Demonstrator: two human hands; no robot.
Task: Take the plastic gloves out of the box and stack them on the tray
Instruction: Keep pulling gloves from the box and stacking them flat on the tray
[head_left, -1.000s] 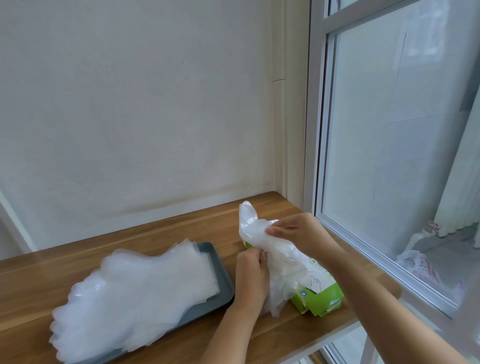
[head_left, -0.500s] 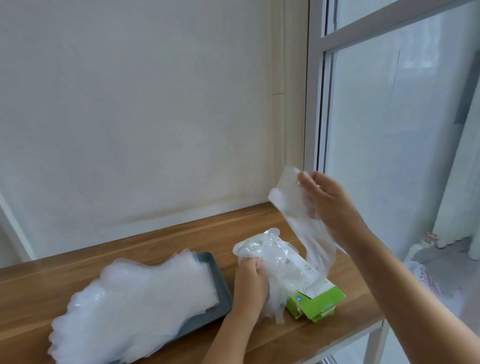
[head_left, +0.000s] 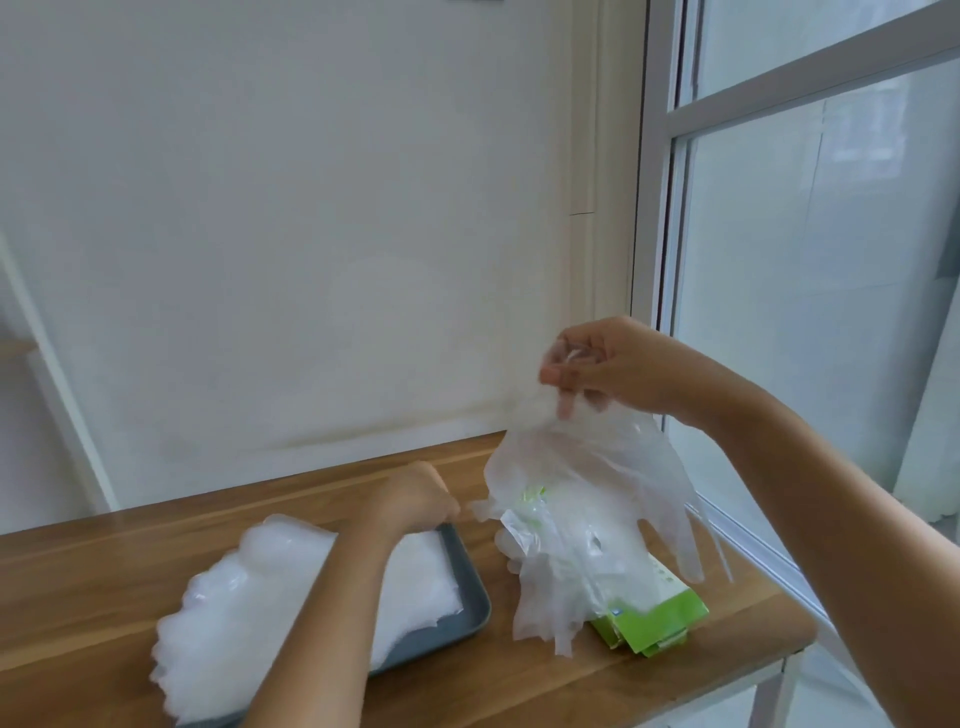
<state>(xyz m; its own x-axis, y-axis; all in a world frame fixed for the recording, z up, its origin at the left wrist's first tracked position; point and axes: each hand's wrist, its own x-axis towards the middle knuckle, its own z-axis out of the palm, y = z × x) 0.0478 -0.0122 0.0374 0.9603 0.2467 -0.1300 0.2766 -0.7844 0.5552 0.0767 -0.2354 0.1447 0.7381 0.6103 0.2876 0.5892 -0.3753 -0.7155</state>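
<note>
the right hand (head_left: 618, 369) pinches a thin clear plastic glove (head_left: 597, 467) by its cuff, above the green cardboard box (head_left: 660, 618) on the wooden table (head_left: 104, 561). the left hand (head_left: 415, 499), blurred, is curled at the far corner of the grey rectangular tray (head_left: 470, 587), which holds the white glove stack (head_left: 249, 597); whether it grips anything i cannot tell.

Your left hand (head_left: 415, 501), at centre frame by the tray's (head_left: 469, 579) far corner, is blurred; you cannot tell whether its fingers hold anything. Your left forearm covers the middle of the stack of gloves (head_left: 244, 603), and the stack hides most of the tray, whose near end runs off the bottom edge. At lower right the box (head_left: 670, 616) shows only its green end, its opening hidden by loose gloves and its print too small to read.
</note>
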